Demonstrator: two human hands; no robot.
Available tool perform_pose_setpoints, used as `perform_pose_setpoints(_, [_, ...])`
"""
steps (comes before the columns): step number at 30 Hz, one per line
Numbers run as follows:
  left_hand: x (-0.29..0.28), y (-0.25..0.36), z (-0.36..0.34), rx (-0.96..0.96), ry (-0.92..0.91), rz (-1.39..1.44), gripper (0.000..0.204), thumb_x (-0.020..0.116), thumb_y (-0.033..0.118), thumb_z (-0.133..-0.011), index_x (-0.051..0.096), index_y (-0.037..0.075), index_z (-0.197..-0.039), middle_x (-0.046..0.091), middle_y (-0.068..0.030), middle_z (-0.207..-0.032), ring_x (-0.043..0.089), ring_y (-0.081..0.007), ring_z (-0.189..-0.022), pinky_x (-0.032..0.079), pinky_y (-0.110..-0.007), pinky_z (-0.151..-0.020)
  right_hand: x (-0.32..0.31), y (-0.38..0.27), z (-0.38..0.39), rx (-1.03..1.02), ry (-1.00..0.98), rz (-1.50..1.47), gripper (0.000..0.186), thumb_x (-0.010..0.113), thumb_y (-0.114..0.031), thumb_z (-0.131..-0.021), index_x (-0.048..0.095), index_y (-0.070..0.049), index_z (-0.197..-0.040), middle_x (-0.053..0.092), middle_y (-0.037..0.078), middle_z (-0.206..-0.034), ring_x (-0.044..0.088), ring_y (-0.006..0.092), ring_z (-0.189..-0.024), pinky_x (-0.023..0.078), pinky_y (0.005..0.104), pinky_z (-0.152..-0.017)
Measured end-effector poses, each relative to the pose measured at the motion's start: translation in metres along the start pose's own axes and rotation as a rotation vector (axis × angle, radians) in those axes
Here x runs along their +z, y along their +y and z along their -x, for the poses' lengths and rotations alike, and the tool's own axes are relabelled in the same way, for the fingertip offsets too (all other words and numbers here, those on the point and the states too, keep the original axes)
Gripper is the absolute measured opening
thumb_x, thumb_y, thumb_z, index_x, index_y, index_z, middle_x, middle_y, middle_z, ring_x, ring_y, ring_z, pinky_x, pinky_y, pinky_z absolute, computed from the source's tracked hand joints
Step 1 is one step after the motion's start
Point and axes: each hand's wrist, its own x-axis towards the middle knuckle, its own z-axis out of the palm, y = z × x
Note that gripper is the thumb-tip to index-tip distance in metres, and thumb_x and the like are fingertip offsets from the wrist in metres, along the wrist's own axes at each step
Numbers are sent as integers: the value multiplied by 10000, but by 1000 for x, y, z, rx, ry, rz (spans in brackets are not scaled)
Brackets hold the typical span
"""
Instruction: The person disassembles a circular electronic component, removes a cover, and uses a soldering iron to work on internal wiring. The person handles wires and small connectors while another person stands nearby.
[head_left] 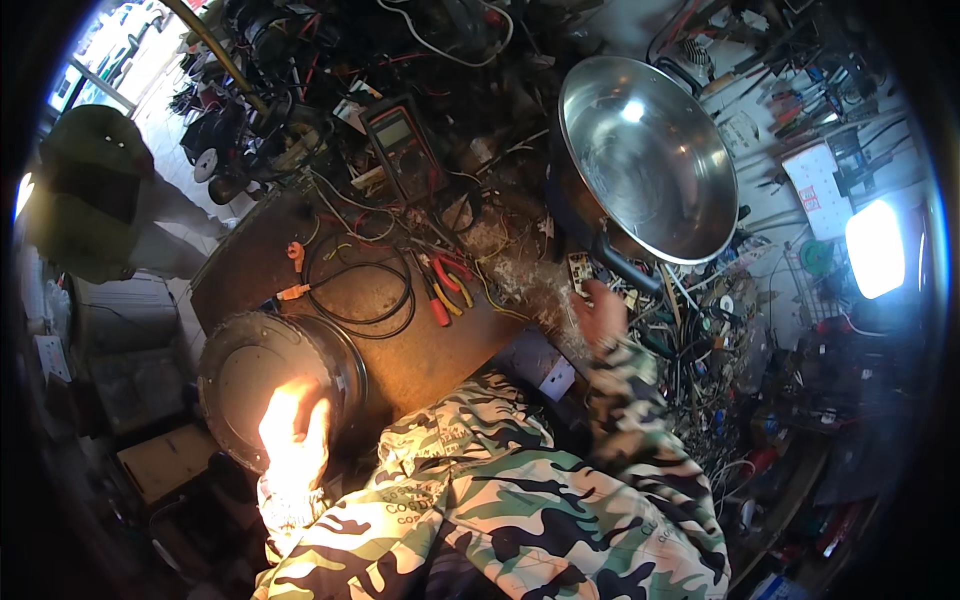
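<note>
My left hand (298,418), glaringly lit, rests with fingers stretched over the flat face of a round dark appliance base (232,365) with a metal rim, at the table's left. The thumb stands apart from the fingers. My right hand (601,313) is slightly blurred, just below the black handle (626,264) of a large shiny steel pan (650,160). A small circuit board (579,268) lies by its fingertips; whether the fingers grip it I cannot tell. Between my hands lie a coiled black cable (365,330) with an orange plug and red-and-yellow-handled pliers (448,292).
A multimeter (403,145) with a dark screen stands at the table's back, before a heap of tangled wires and parts. Tools and scraps crowd the right side near a bright lamp (875,250). A welding mask (95,190) hangs at left, above a chair (130,330).
</note>
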Motion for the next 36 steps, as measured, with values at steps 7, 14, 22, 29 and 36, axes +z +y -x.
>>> perform_pose_setpoints(7, [-8,-6,41,-210,135,19,236,718,-27,-800,696,-7,-1034,695,-133,-991,674,-225,-862,551,-326,-755,113,-11,-94,338,81,304,701,690,-503,-896,520,-10,-1364,601,294,-1250,634,453,-1063,524,532,-896])
perform_pose_setpoints(14, [-14,-34,88,-394,312,76,198,717,-4,-832,696,-22,-1028,706,-139,-1019,678,-249,-900,544,-332,-848,159,28,-124,924,-369,-688,602,705,-589,-828,611,-82,-1138,608,140,-947,573,287,-807,500,414,-727])
perform_pose_setpoints(22, [-84,-86,91,-470,657,44,161,681,-9,-883,687,-34,-1042,681,-112,-1092,660,-174,-960,536,-291,-830,82,-28,-40,522,-519,-1968,383,628,-443,-946,593,-92,-1096,537,74,-986,532,176,-832,444,308,-583])
perform_pose_setpoints(29, [-90,-152,91,-483,755,208,382,682,164,-944,605,-47,-1254,645,-170,-1241,632,-246,-1123,522,-349,-925,-6,-148,52,-93,-992,-1900,615,751,-237,-884,421,-61,-1373,572,131,-1033,644,279,-882,576,452,-777])
perform_pose_setpoints(36, [-73,-161,52,-398,508,206,585,645,330,-971,486,-32,-1403,591,-275,-1327,579,-394,-1239,440,-415,-1052,-44,-239,76,-80,-682,-1204,597,744,-129,-829,483,3,-1349,650,164,-953,668,250,-775,570,388,-713])
